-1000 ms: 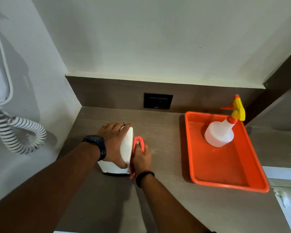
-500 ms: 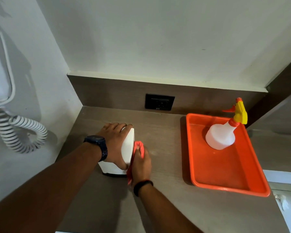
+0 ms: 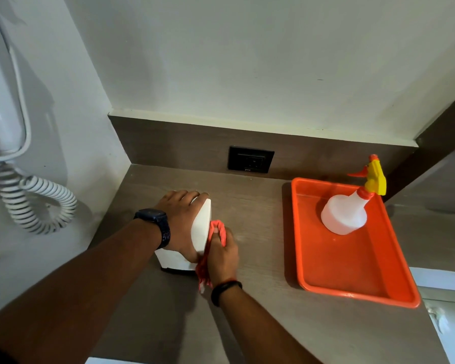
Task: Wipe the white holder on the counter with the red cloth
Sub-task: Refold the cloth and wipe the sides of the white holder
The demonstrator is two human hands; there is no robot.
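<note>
White holder (image 3: 201,227): sitting on the counter (image 3: 260,219); your left hand (image 3: 180,222) is clamping it, fingers curled over its top. Red cloth (image 3: 217,229): your right hand (image 3: 222,252) is pinching it, bunched, pressing it against the holder's right face.

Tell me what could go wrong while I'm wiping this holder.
The cloth only touches the holder's right side, so the faces under your left hand may get missed. Pressing sideways could also tip or slide the holder if that hand loosens.

One holder (image 3: 201,227), one cloth (image 3: 217,232), one tray (image 3: 352,292), one bottle (image 3: 344,214).
</note>
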